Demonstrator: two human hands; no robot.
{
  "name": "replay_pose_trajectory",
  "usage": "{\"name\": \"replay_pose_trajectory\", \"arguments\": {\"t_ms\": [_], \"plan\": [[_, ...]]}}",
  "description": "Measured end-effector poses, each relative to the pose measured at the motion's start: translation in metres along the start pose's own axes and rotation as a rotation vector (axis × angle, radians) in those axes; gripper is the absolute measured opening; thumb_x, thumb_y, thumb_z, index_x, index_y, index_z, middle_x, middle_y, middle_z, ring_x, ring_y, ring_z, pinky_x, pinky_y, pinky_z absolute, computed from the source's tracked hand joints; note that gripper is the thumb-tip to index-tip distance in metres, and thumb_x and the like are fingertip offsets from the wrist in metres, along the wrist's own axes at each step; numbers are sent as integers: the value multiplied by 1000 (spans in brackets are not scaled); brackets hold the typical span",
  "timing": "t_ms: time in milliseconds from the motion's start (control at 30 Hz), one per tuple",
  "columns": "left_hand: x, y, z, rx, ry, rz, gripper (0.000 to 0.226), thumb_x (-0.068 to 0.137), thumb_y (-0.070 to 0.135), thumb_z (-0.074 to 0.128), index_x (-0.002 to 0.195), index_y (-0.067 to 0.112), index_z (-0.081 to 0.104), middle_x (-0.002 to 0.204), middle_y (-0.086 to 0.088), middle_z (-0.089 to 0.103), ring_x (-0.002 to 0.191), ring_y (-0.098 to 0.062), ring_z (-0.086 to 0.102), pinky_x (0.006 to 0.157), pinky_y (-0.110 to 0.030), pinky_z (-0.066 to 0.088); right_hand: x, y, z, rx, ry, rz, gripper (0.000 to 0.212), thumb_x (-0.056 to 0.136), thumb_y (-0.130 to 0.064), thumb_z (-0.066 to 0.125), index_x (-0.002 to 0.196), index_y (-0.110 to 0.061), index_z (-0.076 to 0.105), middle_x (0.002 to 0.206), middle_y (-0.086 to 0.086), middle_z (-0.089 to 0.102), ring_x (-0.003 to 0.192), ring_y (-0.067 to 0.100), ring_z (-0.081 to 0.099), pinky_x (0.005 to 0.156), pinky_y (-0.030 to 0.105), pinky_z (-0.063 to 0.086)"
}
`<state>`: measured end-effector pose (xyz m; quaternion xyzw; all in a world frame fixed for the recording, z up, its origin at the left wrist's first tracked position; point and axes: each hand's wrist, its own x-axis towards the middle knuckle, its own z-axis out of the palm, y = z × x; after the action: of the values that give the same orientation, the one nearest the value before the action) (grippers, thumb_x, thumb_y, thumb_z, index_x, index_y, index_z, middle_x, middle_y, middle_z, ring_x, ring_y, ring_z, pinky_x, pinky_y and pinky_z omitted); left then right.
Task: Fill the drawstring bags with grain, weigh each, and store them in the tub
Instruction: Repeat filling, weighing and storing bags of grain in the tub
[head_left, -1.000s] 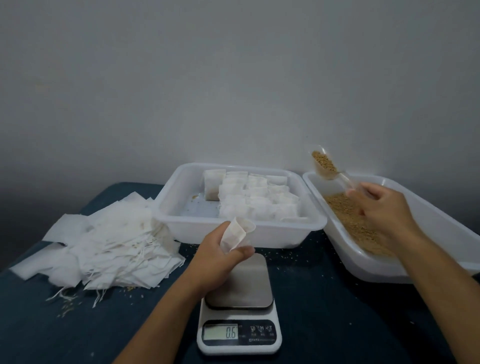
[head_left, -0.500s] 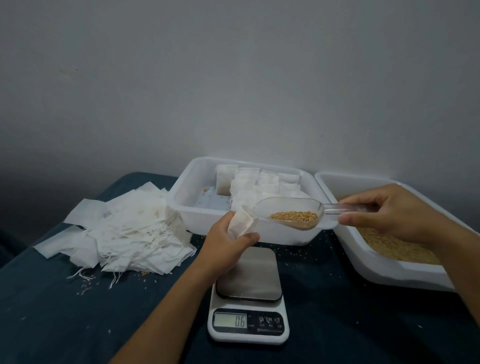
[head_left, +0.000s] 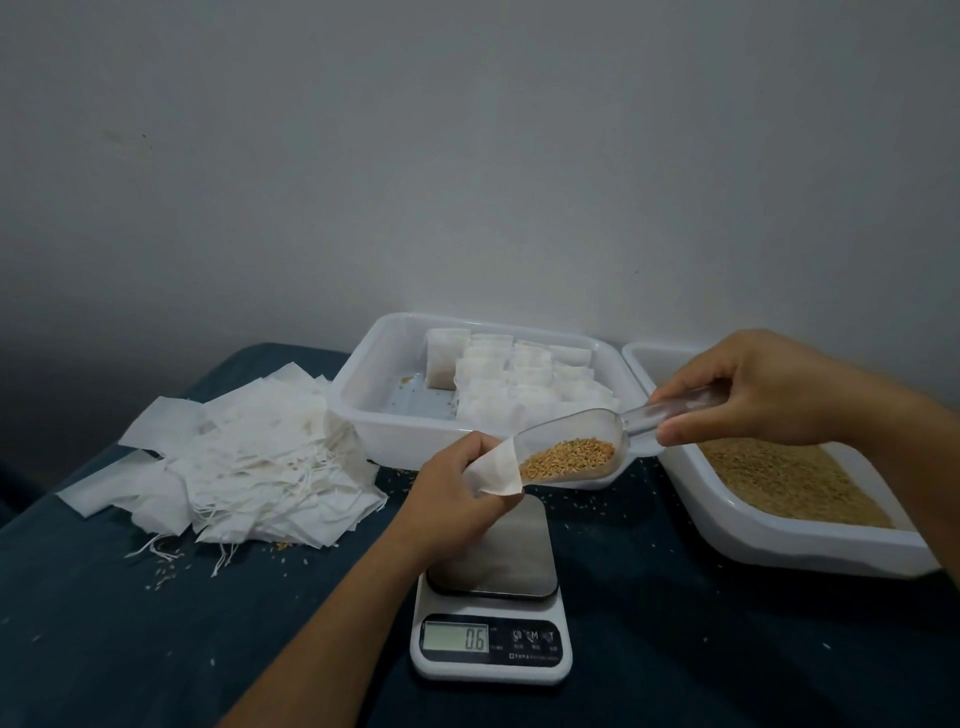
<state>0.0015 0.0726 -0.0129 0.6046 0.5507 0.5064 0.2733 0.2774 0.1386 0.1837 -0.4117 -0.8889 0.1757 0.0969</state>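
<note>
Since half a second ago, the clear scoop (head_left: 576, 452) has come closer to the drawstring bag (head_left: 496, 470), and its lip now sits at the bag's open mouth. I see golden grain (head_left: 566, 458) heaped in the scoop's bowl. My left hand (head_left: 457, 496) holds the bag above the scale (head_left: 491, 592), with fingers curled round it and pinching the cloth. My right hand (head_left: 753, 389) pinches the scoop's handle between thumb and curled fingers. The scale stands near the front edge of the dark table (head_left: 156, 623); its display reads 0.6. Behind it, the white tub (head_left: 358, 415) at the back edge holds rows of filled bags (head_left: 519, 379) along its right side. At the right edge lies a second tub (head_left: 779, 540) with loose grain. Empty bags (head_left: 234, 457) are piled toward the left edge, and stray grains dot the table beside them.
</note>
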Motion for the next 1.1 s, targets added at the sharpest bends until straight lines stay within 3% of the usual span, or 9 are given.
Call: {"name": "replay_pose_trajectory", "arguments": {"t_ms": [133,233,333,467,800,900,1000,1100], "plan": [[-1,2,-1,-18,-34,7,25,84,24,84,101,31,67,93,17,69,84,0,64,70,-11,48,4,-7,-6,-62,-7,-9,34,60,-65,82,91,-50,81,77,-26,74,71,-7,66,60,5,43],[-1,4,0,-44,-66,-2,27,85,25,83,107,29,68,101,8,73,93,-10,68,82,-27,54,7,-12,-10,-89,-16,-19,34,62,-62,83,93,-46,81,77,-31,73,73,-13,65,63,1,41],[-2,5,0,-67,-81,-8,27,86,22,83,109,27,69,103,7,74,97,-13,69,86,-33,56,8,-18,-13,-115,-32,-20,38,61,-63,83,94,-44,82,78,-31,73,76,-12,66,63,4,43],[-1,5,0,-96,-72,-14,25,88,22,82,110,24,70,104,3,75,98,-17,71,86,-31,55,9,-26,-17,-156,-40,-8,42,58,-70,79,94,-48,81,84,-34,73,82,-13,67,69,14,44],[-2,6,1,-120,-74,-16,26,89,26,80,113,31,71,108,14,76,100,-5,71,89,-26,58,2,-50,-25,-269,-6,-65,33,56,-75,73,84,-59,73,80,-44,66,79,-18,63,63,15,42],[-2,6,0,-104,-59,-23,26,89,29,80,113,32,70,107,12,75,98,-7,70,87,-27,56,-3,-58,-25,-311,11,-86,33,61,-75,74,89,-60,74,83,-41,67,79,-12,63,64,23,47],[-2,7,0,-108,-48,-47,26,88,33,78,113,32,70,106,9,75,96,-10,70,85,-27,55,-10,-62,-24,-487,111,-130,35,68,-74,66,98,-60,74,83,-33,66,76,-3,60,64,31,47],[-1,7,0,-124,-11,-71,22,88,30,79,108,30,71,101,6,74,91,-11,68,78,-21,52,-19,-58,-22,-576,247,-221,43,73,-75,60,105,-53,77,84,-32,63,70,-8,52,60,29,42]]}}
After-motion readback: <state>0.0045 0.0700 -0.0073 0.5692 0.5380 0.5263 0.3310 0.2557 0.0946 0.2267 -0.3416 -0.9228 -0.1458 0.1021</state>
